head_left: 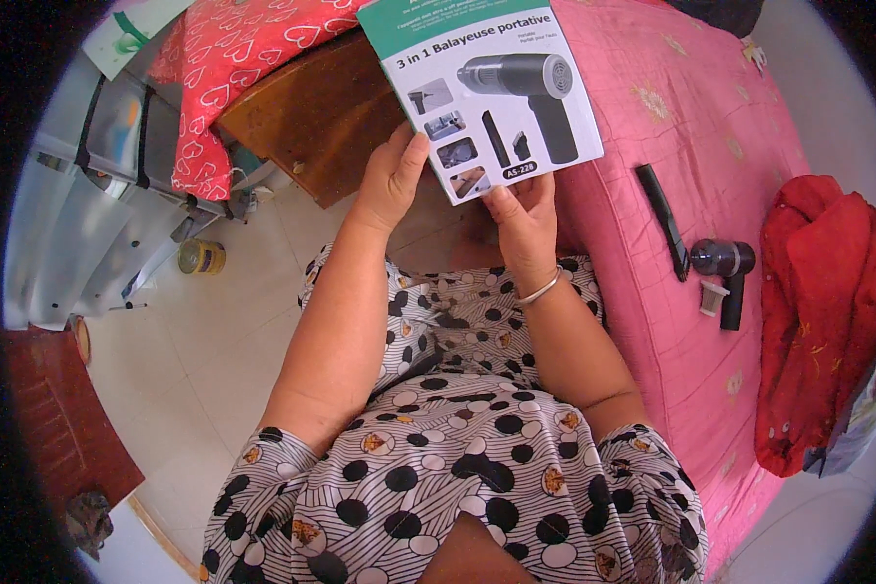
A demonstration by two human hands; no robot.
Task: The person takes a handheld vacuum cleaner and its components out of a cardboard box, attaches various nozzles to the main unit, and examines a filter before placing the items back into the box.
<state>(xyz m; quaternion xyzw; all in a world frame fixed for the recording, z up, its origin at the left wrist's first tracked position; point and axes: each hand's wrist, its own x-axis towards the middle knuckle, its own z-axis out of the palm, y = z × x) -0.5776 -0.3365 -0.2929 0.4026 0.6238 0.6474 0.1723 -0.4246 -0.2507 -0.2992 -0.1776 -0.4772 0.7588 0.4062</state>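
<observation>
Both my hands hold up a white and green cardboard box (pixel 487 92) with a picture of a handheld vacuum on its front. My left hand (pixel 395 175) grips its lower left edge, thumb on the front. At the bottom edge, my right hand (pixel 528 224) has its thumb on the front and its other fingers behind, partly hidden. To the right, on the pink bedspread, lies a black handheld vacuum (pixel 730 273). Beside it are a long black nozzle (pixel 664 219) and a small whitish filter-like piece (pixel 713 298).
A red cloth (pixel 818 321) is heaped at the right of the pink bedspread (pixel 642 117). Brown wooden furniture (pixel 302 117) under a red heart-patterned cloth (pixel 229 68) stands ahead. On the left are translucent plastic drawers (pixel 78 224), a yellow tin (pixel 201 256) on the tiles and a dark red door (pixel 58 428).
</observation>
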